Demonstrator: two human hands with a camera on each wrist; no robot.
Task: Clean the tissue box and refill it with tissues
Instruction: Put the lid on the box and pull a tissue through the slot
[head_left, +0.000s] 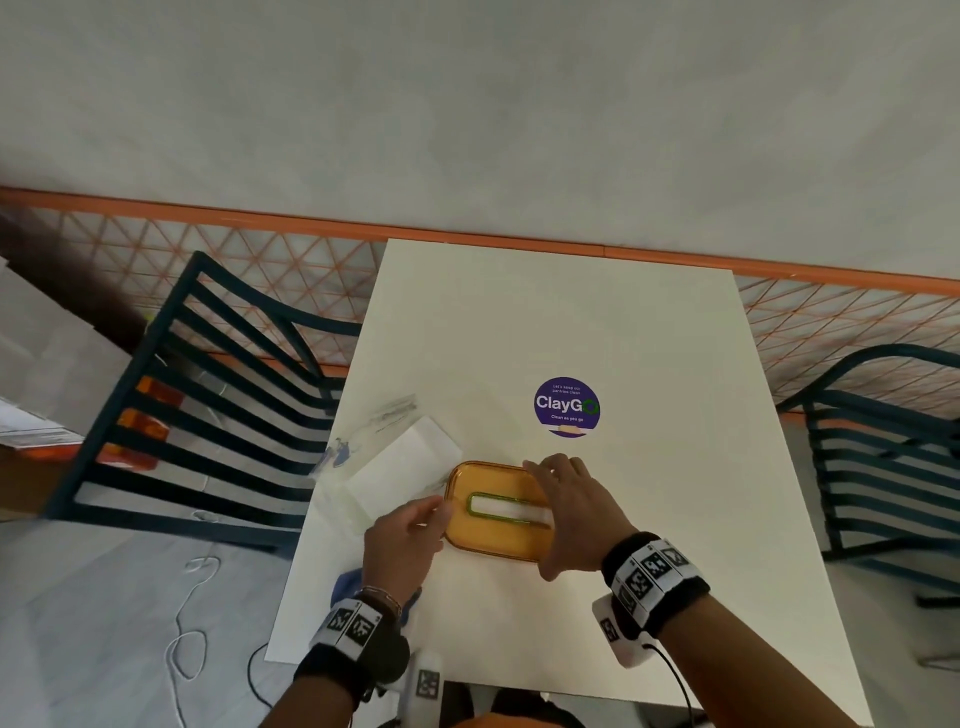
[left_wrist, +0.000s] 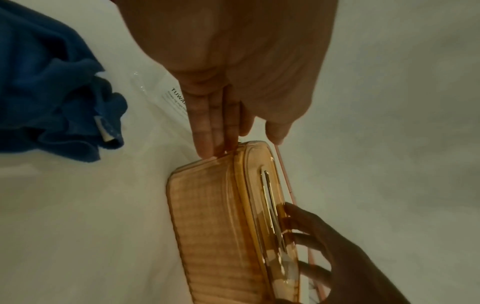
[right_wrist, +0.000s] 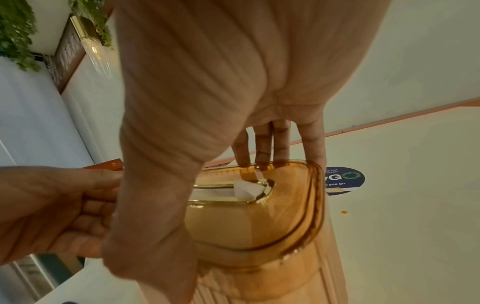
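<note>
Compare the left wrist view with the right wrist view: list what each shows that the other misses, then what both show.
Left wrist only: the blue cloth bunched on the table, a clear printed wrapper beside the left hand, and the tissue box's ribbed side wall.

Right wrist only: the purple round sticker, a white tissue poking from the gold-rimmed slot, green plants and an orange crumb.

Both: the amber tissue box on the white table, with the right hand and left hand on its opposite ends.
</note>
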